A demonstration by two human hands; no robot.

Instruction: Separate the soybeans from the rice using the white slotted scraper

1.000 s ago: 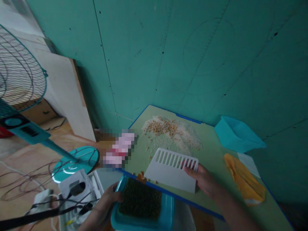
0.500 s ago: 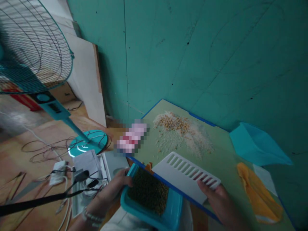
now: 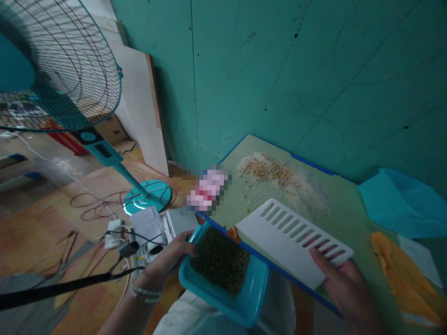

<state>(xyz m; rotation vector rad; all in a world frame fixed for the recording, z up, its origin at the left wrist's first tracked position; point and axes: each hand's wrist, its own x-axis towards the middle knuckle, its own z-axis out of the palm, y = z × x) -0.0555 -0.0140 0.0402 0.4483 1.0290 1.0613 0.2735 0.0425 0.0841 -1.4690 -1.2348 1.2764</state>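
Observation:
My left hand (image 3: 176,255) grips the left rim of a blue plastic tub (image 3: 256,298), thumb over the edge. Dark green beans (image 3: 220,260) fill much of the tub, which is tilted below the table's front edge. My right hand (image 3: 344,284) is closed on a white slotted plastic plate (image 3: 279,244), thumb on top and fingers showing through the slots. The plate leans out over the table edge beside the tub. Beyond it on the green tabletop (image 3: 230,200) lies a spread heap of yellowish beans (image 3: 268,170) and pale rice-like grains (image 3: 307,190).
A blue pouch (image 3: 401,200) and an orange cloth (image 3: 401,274) lie on the table's right. A blurred pink item (image 3: 209,188) is at its left corner. Behind rises a green wall (image 3: 244,70). A standing fan (image 3: 104,153), cables and a power strip (image 3: 114,233) occupy the left floor.
The view has turned left, so table and fan appear farther right. The tub sits slightly farther left against the table edge. Both hands keep their holds; the heap looks unchanged.

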